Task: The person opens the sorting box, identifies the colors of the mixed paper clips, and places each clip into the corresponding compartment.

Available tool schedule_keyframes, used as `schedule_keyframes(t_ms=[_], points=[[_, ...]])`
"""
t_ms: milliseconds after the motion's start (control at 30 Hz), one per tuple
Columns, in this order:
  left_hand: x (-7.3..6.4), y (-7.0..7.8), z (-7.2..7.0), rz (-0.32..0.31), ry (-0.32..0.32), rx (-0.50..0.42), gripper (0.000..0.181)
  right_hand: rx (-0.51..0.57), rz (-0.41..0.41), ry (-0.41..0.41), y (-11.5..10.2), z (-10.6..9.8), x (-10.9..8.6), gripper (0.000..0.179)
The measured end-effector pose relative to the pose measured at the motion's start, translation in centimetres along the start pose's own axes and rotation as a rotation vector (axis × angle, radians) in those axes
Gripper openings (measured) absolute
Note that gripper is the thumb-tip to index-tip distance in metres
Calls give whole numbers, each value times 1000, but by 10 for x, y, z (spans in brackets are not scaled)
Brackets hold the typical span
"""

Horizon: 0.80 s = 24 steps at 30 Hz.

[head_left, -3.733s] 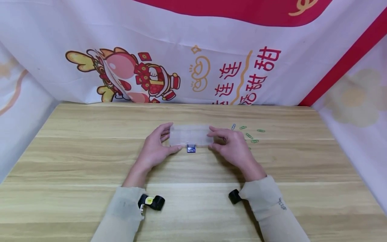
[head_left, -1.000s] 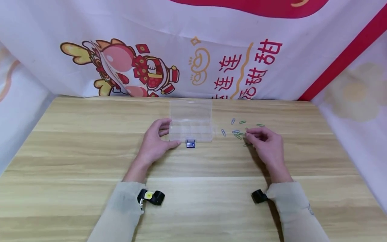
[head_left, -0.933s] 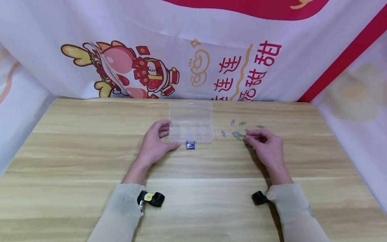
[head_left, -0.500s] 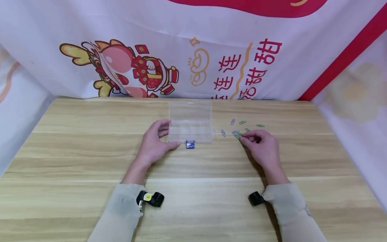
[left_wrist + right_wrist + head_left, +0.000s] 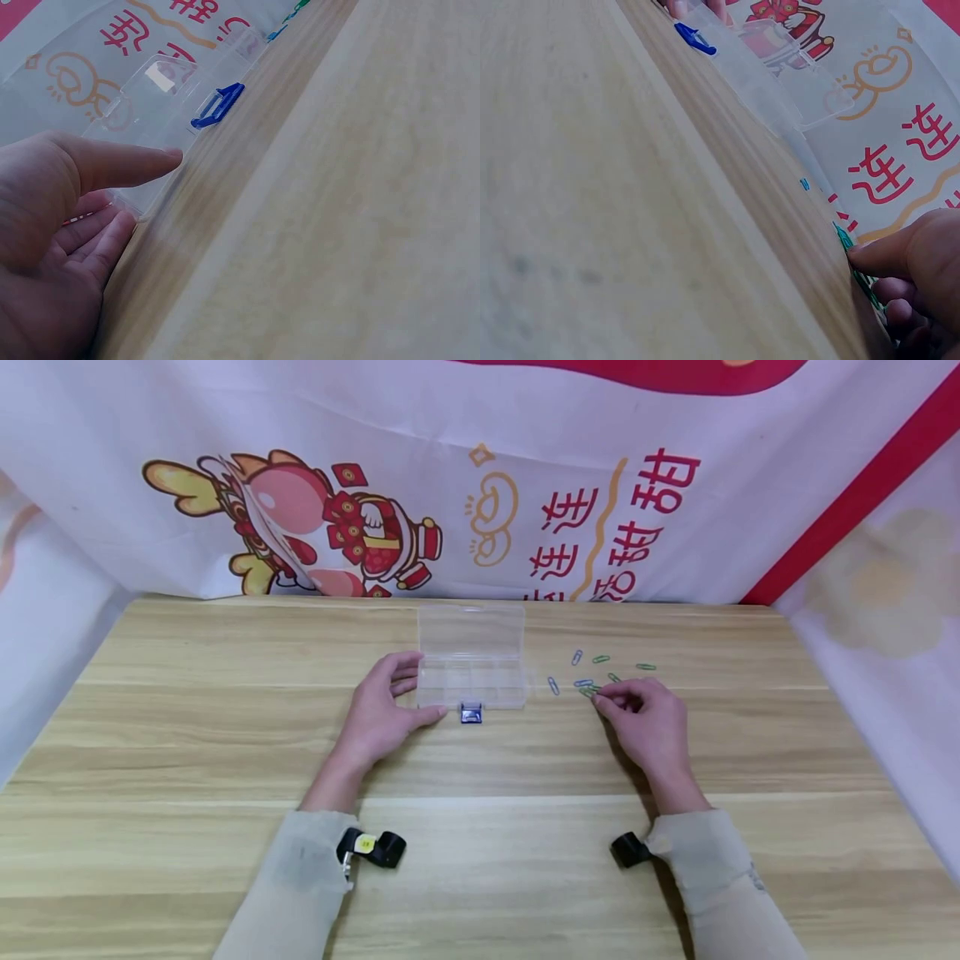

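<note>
A clear plastic compartment box [image 5: 472, 683] stands with its lid [image 5: 471, 631] raised at the back and its blue latch [image 5: 471, 713] hanging at the front. My left hand [image 5: 381, 706] holds the box's left end, thumb along the front edge and fingers at the side. To the right of the box, my right hand [image 5: 648, 718] pinches at a green paper clip [image 5: 843, 236] with thumb and index finger, low over the table. Right by these fingertips lie more green paper clips [image 5: 586, 691] and a blue paper clip [image 5: 582, 682]. The curled lower fingers partly hide the clips in the right wrist view.
Other loose paper clips lie around: a blue one [image 5: 553, 686] near the box, another blue one [image 5: 577, 657] farther back, and green ones [image 5: 646, 667] behind the right hand. A printed white cloth [image 5: 480, 527] hangs along the rear edge of the wooden table [image 5: 480, 860].
The box lid, down 3.7 s ago with both hands on the box, now stands raised. My right hand went right to the clips, then shifted slightly left among them. The left hand stayed on the box.
</note>
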State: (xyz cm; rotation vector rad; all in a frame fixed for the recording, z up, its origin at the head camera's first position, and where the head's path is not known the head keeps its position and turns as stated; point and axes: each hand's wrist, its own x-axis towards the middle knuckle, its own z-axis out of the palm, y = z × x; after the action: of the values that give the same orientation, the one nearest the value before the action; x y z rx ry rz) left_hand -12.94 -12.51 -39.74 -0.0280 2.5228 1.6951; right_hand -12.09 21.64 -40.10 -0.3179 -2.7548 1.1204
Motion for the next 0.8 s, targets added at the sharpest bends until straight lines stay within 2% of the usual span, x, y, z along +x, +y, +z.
schedule_keyframes(t_ms=[267,600,800], points=[[-1,0,0,10,1,0,84,1,-16,11,0,1,-1,13],[-1,0,-1,7,0,7,84,-26,-117,13,3,3,-2,13],[-1,0,0,13,-2,22,84,-20,-118,-3,3,2,-2,13]])
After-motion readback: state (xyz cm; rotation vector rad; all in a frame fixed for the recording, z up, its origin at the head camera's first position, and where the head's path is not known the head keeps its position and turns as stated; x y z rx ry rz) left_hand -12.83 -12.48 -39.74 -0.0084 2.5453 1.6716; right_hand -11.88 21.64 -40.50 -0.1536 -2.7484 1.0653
